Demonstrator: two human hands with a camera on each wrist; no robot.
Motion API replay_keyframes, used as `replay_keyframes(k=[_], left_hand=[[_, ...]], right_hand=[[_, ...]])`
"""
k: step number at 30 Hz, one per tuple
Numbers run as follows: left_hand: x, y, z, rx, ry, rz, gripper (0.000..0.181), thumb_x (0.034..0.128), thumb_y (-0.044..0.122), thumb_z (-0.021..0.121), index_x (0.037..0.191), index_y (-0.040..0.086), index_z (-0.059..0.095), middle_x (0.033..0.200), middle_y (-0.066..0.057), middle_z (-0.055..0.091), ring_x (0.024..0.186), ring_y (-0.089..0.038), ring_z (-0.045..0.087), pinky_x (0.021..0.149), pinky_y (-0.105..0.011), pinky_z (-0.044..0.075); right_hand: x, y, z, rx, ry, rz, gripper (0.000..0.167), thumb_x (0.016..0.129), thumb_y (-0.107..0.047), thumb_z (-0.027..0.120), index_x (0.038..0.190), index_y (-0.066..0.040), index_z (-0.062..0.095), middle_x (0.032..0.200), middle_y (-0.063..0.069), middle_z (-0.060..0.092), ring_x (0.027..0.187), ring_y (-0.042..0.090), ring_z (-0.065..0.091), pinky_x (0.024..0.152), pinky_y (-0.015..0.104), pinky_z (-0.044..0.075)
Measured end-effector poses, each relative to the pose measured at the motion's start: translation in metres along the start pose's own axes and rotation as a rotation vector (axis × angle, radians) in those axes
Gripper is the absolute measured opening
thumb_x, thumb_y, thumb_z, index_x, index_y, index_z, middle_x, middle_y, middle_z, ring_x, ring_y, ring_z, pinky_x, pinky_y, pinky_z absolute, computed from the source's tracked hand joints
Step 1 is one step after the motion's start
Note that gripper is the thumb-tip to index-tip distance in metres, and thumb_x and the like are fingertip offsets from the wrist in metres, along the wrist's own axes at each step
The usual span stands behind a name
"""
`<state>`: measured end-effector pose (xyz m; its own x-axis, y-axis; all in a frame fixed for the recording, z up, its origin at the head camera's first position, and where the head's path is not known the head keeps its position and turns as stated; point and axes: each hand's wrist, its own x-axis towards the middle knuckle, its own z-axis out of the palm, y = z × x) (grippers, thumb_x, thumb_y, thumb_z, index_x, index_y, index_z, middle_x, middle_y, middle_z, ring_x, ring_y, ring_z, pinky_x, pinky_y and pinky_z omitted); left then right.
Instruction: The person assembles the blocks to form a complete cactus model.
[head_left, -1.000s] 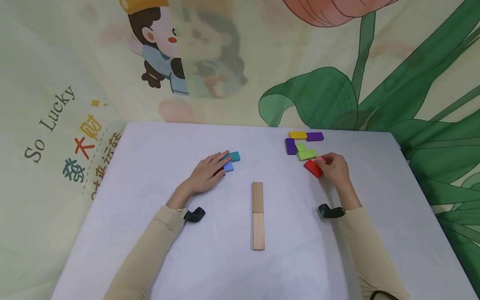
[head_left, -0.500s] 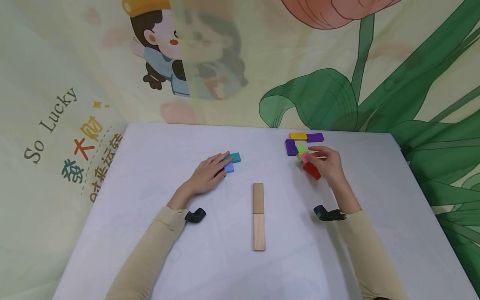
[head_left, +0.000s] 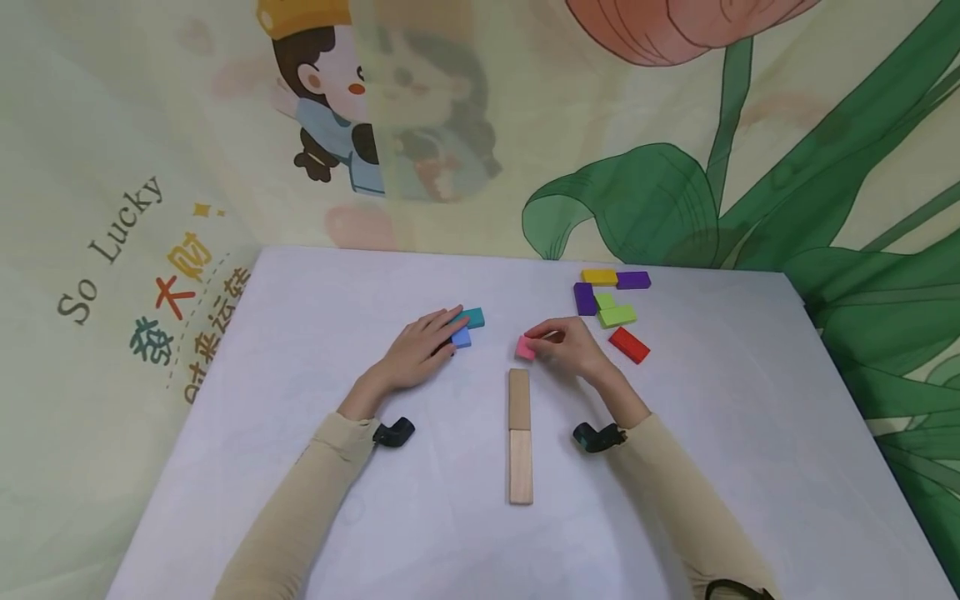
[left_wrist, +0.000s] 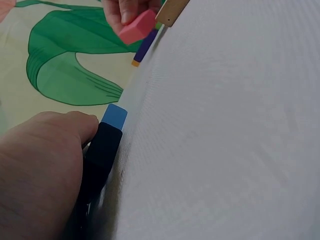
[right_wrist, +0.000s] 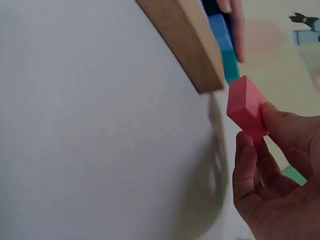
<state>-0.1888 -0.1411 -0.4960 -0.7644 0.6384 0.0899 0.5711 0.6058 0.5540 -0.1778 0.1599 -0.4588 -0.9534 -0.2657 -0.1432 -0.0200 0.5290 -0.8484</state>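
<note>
Fingers pinch a pink block, seemingly above the table.

Pink block — tilted, raised; left of it, teal block, blue block, dark block — side by side, partly covered.

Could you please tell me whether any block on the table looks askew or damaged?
Only the red block stands out, mildly: it lies slanted, apart from the lime-green blocks, whereas the two wooden blocks line up end to end. No damage shows.
</note>
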Motion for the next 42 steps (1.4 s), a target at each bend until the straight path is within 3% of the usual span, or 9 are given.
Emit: replay_keyframes(k=[7,26,37,40,42], left_hand=[[0.0,-0.001,0.003,0.007,0.008,0.009,0.051,0.1053,0.026,0.042,0.155,0.014,0.034,0.162,-0.006,0.024,0.147,-0.033,0.021,0.114,-0.055,0.023],[0.002,-0.002,0.002,0.012,0.01,0.007,0.051,0.1054,0.025,0.042,0.155,0.014,0.034,0.162,-0.006,0.024,0.147,-0.033,0.021,0.113,-0.055,0.023],[0.003,-0.001,0.001,0.012,0.016,0.014,0.051,0.1053,0.026,0.042,0.154,0.013,0.035,0.162,-0.006,0.025,0.147,-0.033,0.022,0.113,-0.056,0.024],[0.003,-0.001,0.002,0.017,0.006,0.007,0.051,0.1055,0.026,0.042,0.154,0.014,0.034,0.162,-0.006,0.024,0.147,-0.033,0.021,0.113,-0.055,0.023],[0.003,-0.002,0.002,0.02,0.002,0.004,0.051,0.1056,0.027,0.042,0.155,0.014,0.034,0.162,-0.006,0.024,0.147,-0.033,0.021,0.113,-0.055,0.023]], right_hand=[[0.004,0.003,0.014,-0.025,-0.073,-0.061,0.018,0.091,-0.003,0.069,0.107,0.0,0.074,0.103,0.012,0.071,0.09,0.022,0.058,0.078,0.027,0.051],[-0.001,0.001,0.018,-0.061,-0.058,-0.076,0.016,0.093,0.0,0.066,0.107,0.003,0.073,0.103,0.014,0.068,0.092,0.024,0.057,0.083,0.03,0.051],[0.0,0.005,0.017,-0.068,-0.043,-0.076,0.016,0.092,-0.003,0.067,0.107,0.001,0.073,0.099,0.011,0.068,0.087,0.022,0.056,0.076,0.025,0.049],[0.0,0.006,0.015,-0.065,0.003,-0.054,0.019,0.094,-0.008,0.067,0.11,-0.001,0.072,0.103,0.011,0.068,0.09,0.023,0.057,0.077,0.024,0.049],[0.001,0.005,0.009,-0.065,0.092,-0.022,0.022,0.095,-0.013,0.066,0.113,-0.002,0.071,0.106,0.011,0.068,0.093,0.023,0.057,0.078,0.024,0.049]])
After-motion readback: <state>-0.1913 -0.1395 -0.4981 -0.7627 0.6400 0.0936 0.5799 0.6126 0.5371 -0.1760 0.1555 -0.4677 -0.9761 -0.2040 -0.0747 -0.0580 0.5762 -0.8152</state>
